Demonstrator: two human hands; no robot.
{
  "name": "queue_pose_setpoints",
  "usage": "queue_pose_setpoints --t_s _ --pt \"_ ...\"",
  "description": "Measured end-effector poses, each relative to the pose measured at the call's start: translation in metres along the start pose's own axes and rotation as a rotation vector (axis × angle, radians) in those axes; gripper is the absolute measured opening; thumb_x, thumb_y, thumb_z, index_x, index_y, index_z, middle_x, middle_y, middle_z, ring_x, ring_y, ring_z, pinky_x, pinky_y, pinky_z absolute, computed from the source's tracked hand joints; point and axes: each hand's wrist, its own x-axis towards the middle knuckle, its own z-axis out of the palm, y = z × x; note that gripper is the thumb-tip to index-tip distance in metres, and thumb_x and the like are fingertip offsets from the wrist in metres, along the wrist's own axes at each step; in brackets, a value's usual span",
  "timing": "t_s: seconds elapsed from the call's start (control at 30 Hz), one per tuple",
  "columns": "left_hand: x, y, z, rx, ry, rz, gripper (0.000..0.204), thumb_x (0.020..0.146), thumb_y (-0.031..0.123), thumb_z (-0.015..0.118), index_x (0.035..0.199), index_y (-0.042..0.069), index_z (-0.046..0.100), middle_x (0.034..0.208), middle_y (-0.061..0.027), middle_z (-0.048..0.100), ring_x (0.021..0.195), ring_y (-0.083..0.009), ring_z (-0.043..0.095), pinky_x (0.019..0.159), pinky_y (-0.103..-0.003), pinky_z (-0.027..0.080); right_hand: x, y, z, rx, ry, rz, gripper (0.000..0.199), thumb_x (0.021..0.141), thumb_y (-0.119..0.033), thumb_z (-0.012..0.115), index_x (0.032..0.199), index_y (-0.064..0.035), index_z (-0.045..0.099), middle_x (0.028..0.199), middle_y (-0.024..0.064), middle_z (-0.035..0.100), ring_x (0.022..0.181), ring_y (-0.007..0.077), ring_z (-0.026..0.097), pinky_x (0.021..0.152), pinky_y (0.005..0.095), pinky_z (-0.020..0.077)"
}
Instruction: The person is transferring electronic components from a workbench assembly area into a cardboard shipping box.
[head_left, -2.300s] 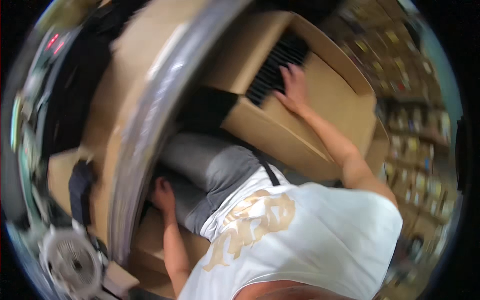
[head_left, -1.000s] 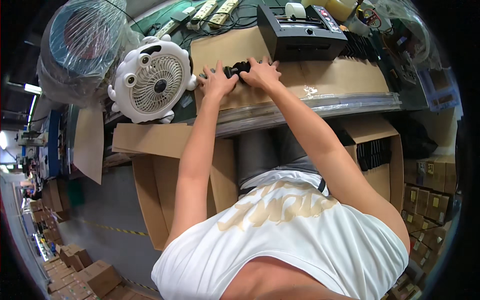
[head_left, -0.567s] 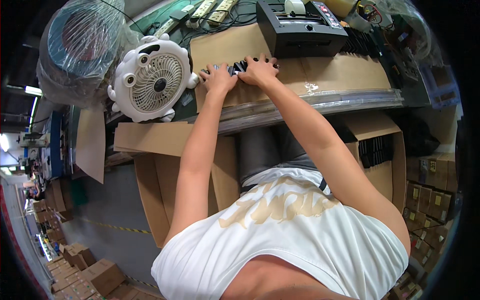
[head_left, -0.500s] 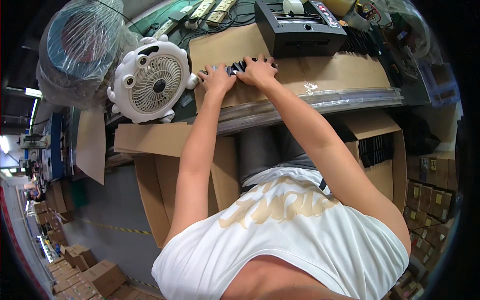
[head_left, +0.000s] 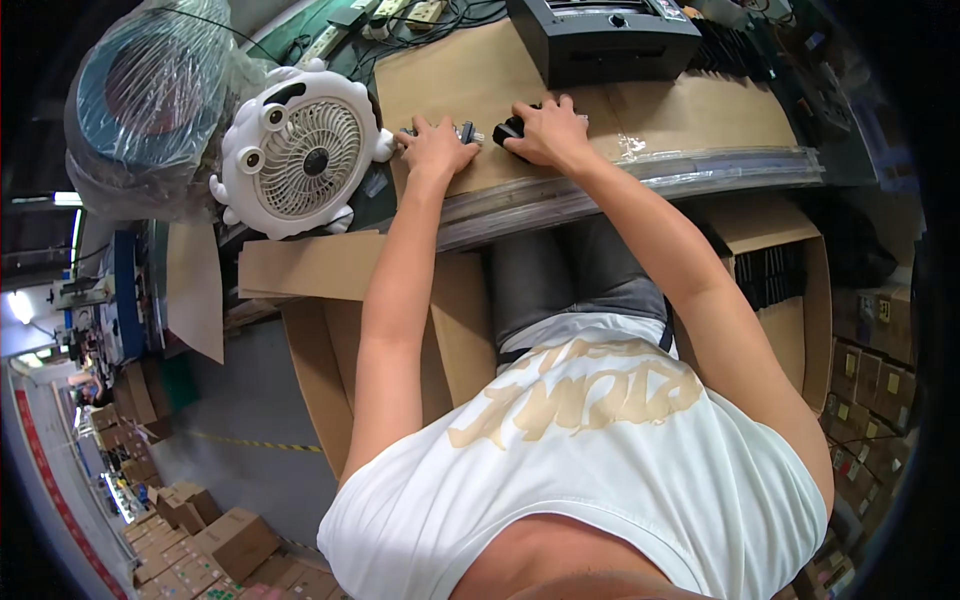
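Note:
My left hand (head_left: 438,152) rests on the cardboard-covered bench, its fingers curled over a row of small dark grey parts (head_left: 468,132) with pale, clear-looking ends. Some of those parts stick out on both sides of the hand. To its right, my right hand (head_left: 550,133) is closed around black pieces (head_left: 509,131), which poke out beside the thumb. A gap of bare cardboard (head_left: 490,165) lies between the two hands. My fingers hide most of what each hand holds, so the exact kind of these parts cannot be made out.
A white animal-shaped fan (head_left: 315,160) stands left of my hands. Behind is a black tape dispenser (head_left: 605,45), with black pieces (head_left: 725,50) lined up beside it. Open cartons (head_left: 465,320) sit below the bench edge; the right one (head_left: 815,300) contains black pieces. A plastic-wrapped roll (head_left: 150,100) stands far left.
My right hand has moved right, away from my left hand, with black pieces in it. The hands were side by side over one row before. The view has shifted slightly.

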Motion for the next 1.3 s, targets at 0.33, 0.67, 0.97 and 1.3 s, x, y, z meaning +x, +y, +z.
queue_pose_setpoints --t_s 0.33,0.67,0.97,1.3 --pt "0.007 -0.019 0.006 0.273 -0.017 0.269 0.069 0.077 0.061 0.059 0.119 0.006 0.056 0.103 -0.0235 0.064 0.091 -0.0397 0.062 0.078 -0.046 0.049 -0.026 0.054 -0.046 0.816 0.06 -0.14 0.05 0.073 -0.045 0.066 0.108 -0.0104 0.064 0.088 0.0096 0.066 0.071 0.0259 0.061 0.063 0.0357 0.0497" --pt "-0.001 -0.009 0.003 0.123 0.111 0.39 0.058 0.076 0.047 0.06 0.119 0.008 0.056 0.11 -0.0212 0.056 0.094 -0.0413 0.056 0.082 -0.046 0.045 -0.267 0.265 -0.092 1.219 0.419 0.195 0.037 0.077 -0.011 0.063 0.114 -0.0143 0.056 0.106 0.0022 0.058 0.093 0.0139 0.053 0.083 0.0257 0.0434" --pt "-0.189 0.194 -0.013 -0.81 -0.485 0.665 0.051 0.069 0.005 0.061 0.12 0.009 0.054 0.111 -0.0076 0.059 0.097 -0.0208 0.054 0.085 -0.031 0.044 -0.411 0.442 -0.019 0.996 0.51 0.871 0.036 0.081 -0.031 0.064 0.114 -0.0166 0.056 0.089 0.0024 0.059 0.071 0.0136 0.055 0.061 0.0241 0.0442" --pt "-0.305 0.448 0.191 -0.399 -0.855 0.67 0.059 0.069 0.034 0.066 0.12 0.005 0.056 0.111 -0.0182 0.053 0.096 -0.03 0.056 0.071 -0.032 0.05 -0.41 0.542 0.048 0.792 0.467 0.827 0.044 0.079 -0.038 0.066 0.116 -0.0172 0.056 0.095 0.0055 0.061 0.077 0.017 0.056 0.067 0.0273 0.0466"
